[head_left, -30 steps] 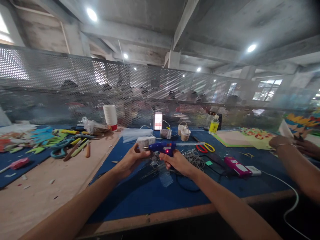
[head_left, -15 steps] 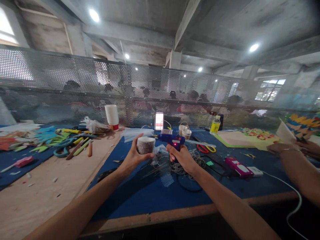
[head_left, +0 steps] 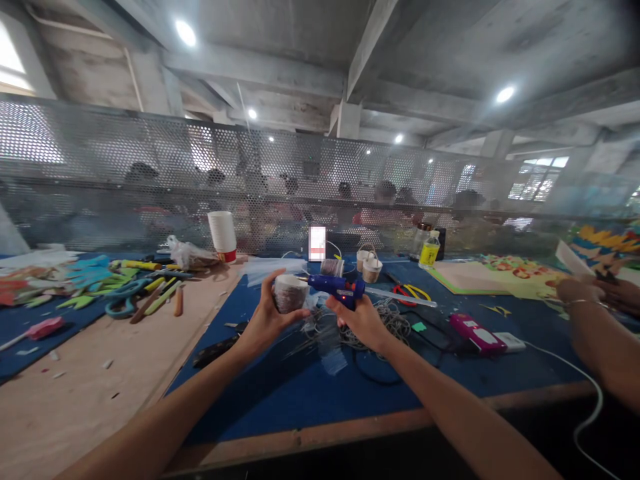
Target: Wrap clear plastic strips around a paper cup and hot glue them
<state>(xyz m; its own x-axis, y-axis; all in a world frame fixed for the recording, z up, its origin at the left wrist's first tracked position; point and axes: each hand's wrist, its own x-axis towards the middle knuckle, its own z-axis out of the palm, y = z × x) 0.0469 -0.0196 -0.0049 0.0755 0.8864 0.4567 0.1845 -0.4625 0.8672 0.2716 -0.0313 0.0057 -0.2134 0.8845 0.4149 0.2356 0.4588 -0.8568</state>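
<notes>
My left hand (head_left: 270,317) is wrapped round a small white paper cup (head_left: 290,295) whose side is covered with greyish cord, and holds it above the table, slightly tilted. In my right hand (head_left: 363,319) is a blue glue gun (head_left: 337,287), its nozzle pointing left at the rim of the cup. A clear glue stick (head_left: 403,297) sticks out of the gun's back end. Whether the nozzle touches the cup I cannot tell. Beneath my right hand lies a loose tangle of grey cord (head_left: 395,321) on the blue table cover (head_left: 260,400).
A stack of paper cups (head_left: 223,235) stands back left, near scissors (head_left: 123,298) and wooden-handled tools. Two small cups (head_left: 371,268), red-and-yellow pliers (head_left: 413,293), a yellow-labelled bottle (head_left: 430,250) and a magenta power bank (head_left: 477,333) are to the right. Another person's arm (head_left: 595,320) works at far right.
The glue gun has tipped and shifted a little left and down, bringing its nozzle closer over the cup's rim. The cup has tilted slightly in my left hand.
</notes>
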